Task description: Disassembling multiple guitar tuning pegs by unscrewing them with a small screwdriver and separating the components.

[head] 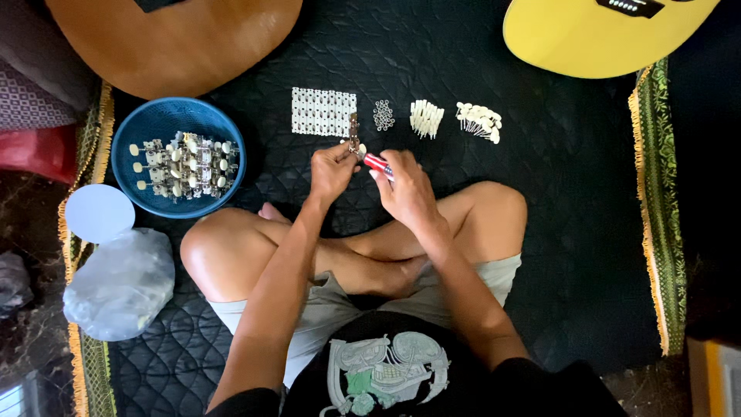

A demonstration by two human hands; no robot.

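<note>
Right hand (407, 189): screwdriver (379, 164) points up-left (diagonal).

Both hands (332, 171) (407, 191) close together, grips closed

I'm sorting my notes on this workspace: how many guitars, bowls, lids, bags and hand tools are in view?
Guitars: 2 (brown, yellow)
Blue bowl: 1
Round pale lid: 1
Plastic bag: 1
Red-handled screwdriver, in the right hand: 1
Total: 6

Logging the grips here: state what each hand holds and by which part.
Left hand pinches a guitar tuning machine by its lower end. Right hand grips a red-handled screwdriver by its handle.
</note>
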